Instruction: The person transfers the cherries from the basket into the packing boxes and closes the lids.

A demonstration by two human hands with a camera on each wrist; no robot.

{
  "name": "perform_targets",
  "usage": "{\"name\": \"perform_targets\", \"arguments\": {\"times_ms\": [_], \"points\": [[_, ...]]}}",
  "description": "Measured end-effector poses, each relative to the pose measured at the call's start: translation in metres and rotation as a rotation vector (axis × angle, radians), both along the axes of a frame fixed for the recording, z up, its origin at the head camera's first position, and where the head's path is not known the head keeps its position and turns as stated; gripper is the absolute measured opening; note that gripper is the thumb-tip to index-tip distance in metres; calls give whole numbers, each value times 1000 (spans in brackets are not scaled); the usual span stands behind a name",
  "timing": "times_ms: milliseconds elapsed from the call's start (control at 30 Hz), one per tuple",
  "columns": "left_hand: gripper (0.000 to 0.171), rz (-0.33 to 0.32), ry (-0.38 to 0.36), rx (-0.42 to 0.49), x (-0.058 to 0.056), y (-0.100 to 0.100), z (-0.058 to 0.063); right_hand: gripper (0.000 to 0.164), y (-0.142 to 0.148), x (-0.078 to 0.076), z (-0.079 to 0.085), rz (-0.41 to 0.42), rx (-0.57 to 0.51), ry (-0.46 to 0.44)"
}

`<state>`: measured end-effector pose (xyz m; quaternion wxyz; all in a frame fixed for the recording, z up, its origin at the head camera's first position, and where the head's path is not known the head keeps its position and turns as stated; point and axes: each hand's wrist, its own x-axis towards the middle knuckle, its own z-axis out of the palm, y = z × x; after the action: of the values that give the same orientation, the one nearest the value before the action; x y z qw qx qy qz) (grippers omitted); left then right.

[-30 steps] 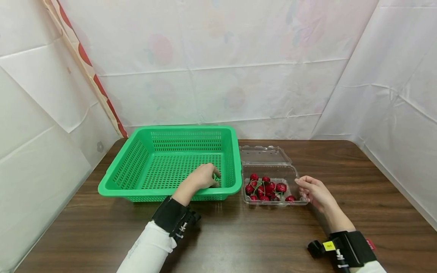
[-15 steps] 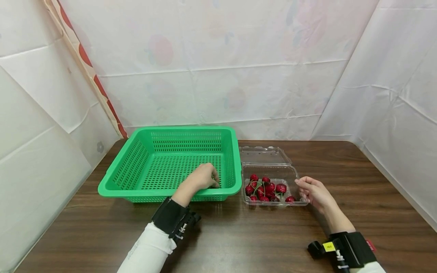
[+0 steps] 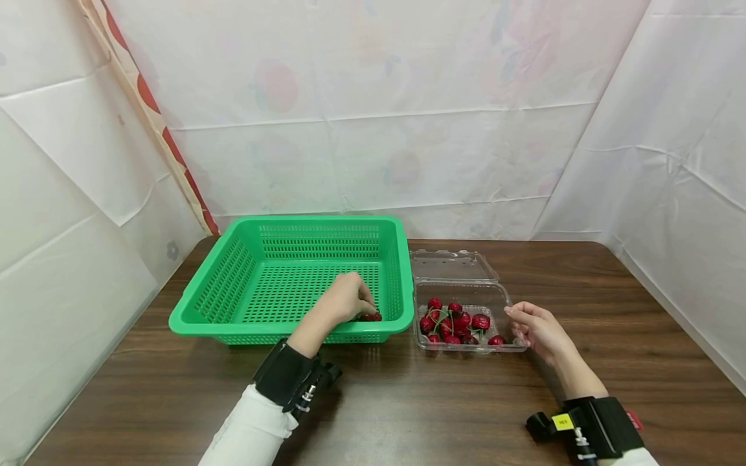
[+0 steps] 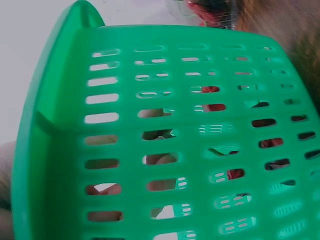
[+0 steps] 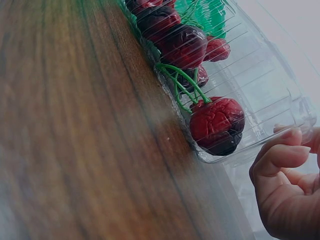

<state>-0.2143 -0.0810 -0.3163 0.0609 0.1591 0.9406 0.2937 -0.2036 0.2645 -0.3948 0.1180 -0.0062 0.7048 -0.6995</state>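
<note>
My left hand (image 3: 344,299) reaches into the front right corner of a green slotted basket (image 3: 201,285), its fingers pointing down and pinching at dark red cherries (image 3: 371,317). The left wrist view looks through the basket wall (image 4: 125,127); bits of red fruit and fingers show in its slots, the rest hidden. With thumb and curled fingers, my right hand (image 3: 539,331) grips the right edge of a clear plastic box (image 3: 460,289). Several cherries (image 3: 454,323) with green stems lie in that box. A wrinkled cherry (image 5: 217,125) sits near the gripped end.
The box's clear lid (image 3: 449,265) is folded back behind it. Basket and box stand side by side on a dark wooden table (image 3: 408,414). White sheets (image 3: 361,116) hang around the table's back and sides.
My left hand's fingers have drawn together and the hand has risen slightly, bringing red cherries into sight beneath the fingertips. My right hand and the box have stayed in place.
</note>
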Motion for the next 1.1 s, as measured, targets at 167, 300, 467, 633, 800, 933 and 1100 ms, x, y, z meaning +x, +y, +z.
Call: {"name": "perform_targets", "arguments": {"times_ms": [167,300,467,633,800,933,1100], "points": [[5,62,-22,66,3,1,5,15,0,0,0,1,3,-1],[8,109,-2,101,5,1,10,15,0,0,-1,-1,6,-2],[9,142,81,136,9,0,14,15,1,-2,-2,-9,8,-6],[8,160,152,191,14,1,17,15,1,-2,-2,-12,15,-7],[7,166,236,248,22,8,21,16,1,-2,-2,-7,16,-3],[8,132,319,297,29,16,23,15,1,-2,-1,-7,9,-6],[8,91,409,343,37,27,24,15,1,-2,-1,-7,11,-8]]}}
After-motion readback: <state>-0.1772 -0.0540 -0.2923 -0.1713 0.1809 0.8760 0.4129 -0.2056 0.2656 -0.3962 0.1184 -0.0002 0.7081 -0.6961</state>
